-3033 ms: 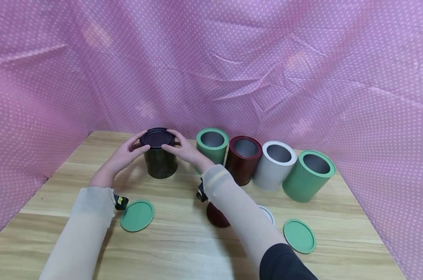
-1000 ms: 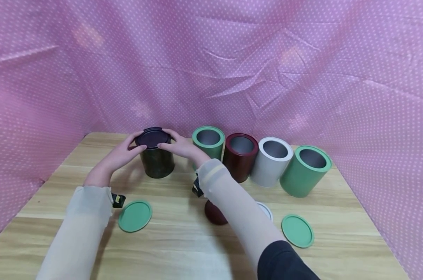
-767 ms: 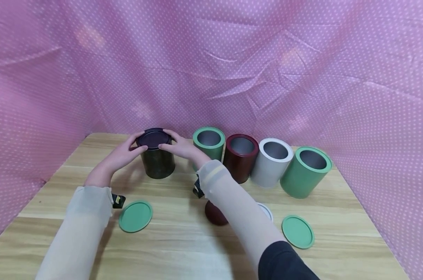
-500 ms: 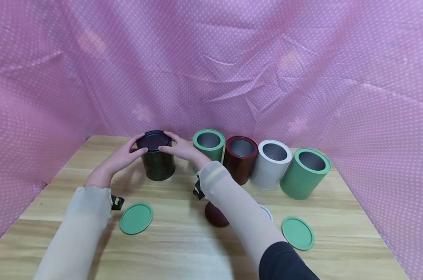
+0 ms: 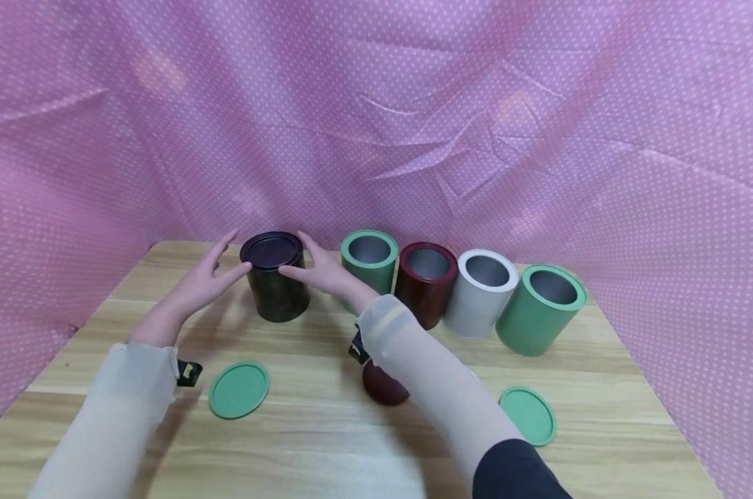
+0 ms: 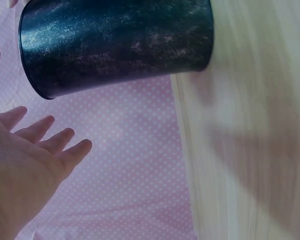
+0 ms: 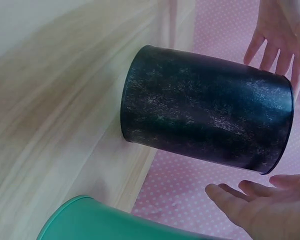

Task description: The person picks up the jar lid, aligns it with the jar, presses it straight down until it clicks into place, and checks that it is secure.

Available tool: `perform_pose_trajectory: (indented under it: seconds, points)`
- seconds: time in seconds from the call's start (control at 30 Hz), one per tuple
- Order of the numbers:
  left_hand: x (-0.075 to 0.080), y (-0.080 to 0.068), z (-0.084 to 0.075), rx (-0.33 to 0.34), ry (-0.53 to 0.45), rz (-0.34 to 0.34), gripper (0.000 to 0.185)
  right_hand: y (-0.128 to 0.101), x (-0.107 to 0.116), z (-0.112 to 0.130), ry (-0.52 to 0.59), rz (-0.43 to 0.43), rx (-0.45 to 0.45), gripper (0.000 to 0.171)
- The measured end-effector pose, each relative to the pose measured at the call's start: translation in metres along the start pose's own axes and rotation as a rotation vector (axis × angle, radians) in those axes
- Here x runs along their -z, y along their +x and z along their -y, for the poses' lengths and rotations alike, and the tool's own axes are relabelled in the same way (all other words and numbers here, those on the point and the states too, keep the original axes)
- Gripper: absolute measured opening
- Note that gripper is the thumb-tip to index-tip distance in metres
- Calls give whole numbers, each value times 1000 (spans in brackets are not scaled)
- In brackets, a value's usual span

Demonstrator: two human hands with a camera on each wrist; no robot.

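Note:
A black can (image 5: 279, 298) with mottled sides stands upright at the back left of the table, its dark lid (image 5: 270, 249) seated on top. My left hand (image 5: 195, 285) is beside its left, fingers spread and holding nothing. In the left wrist view, a gap separates those fingertips from the can (image 6: 115, 47). To the right of the can, my right hand (image 5: 323, 272) is spread too, its thumb tip overlapping the rim in the head view. The right wrist view has the right fingers (image 7: 225, 197) apart from the can wall (image 7: 210, 110).
Several lidless cans line the back: green (image 5: 382, 278), dark red (image 5: 422, 294), white (image 5: 472, 312) and another green one (image 5: 532, 326). In front lie a green lid (image 5: 239, 390), a dark red lid (image 5: 382, 384) and another green lid (image 5: 528, 416). A pink dotted curtain (image 5: 376, 138) surrounds the table.
Both hands rested around the black can's lid rim before; now they have let go. The left hand has drawn back to the left, and the right fingers have spread off the rim.

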State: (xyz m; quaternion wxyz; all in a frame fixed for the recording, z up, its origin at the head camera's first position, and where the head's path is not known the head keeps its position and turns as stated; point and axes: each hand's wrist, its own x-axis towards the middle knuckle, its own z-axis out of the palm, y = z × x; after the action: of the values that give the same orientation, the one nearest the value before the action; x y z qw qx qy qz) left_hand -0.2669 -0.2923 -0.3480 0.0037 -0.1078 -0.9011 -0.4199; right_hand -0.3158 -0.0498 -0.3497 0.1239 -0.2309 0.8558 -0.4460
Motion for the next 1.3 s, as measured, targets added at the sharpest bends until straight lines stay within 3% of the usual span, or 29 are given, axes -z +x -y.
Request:
perform_pose_trajectory:
  seconds: [0.17, 0.5, 0.8, 1.0, 1.13, 1.3]
  points:
    - [0, -16, 1, -20, 41, -23, 79, -11, 1, -1, 9, 26, -6, 89]
    - [-2, -43, 1, -10, 89, -33, 82, -33, -1, 0, -71, 58, 73, 89]
    - [-9, -62, 9, -77, 92, -46, 81, -49, -9, 2, -147, 96, 85, 89]
    - [-11, -76, 13, -74, 81, -50, 81, -54, -17, -1, -126, 49, 139, 95]
    - [-12, -82, 17, -76, 86, -37, 81, -58, -22, -3, -113, 29, 114, 96]
    - [-16, -88, 20, -74, 111, -18, 82, -65, -27, -3, -201, 82, 77, 93]
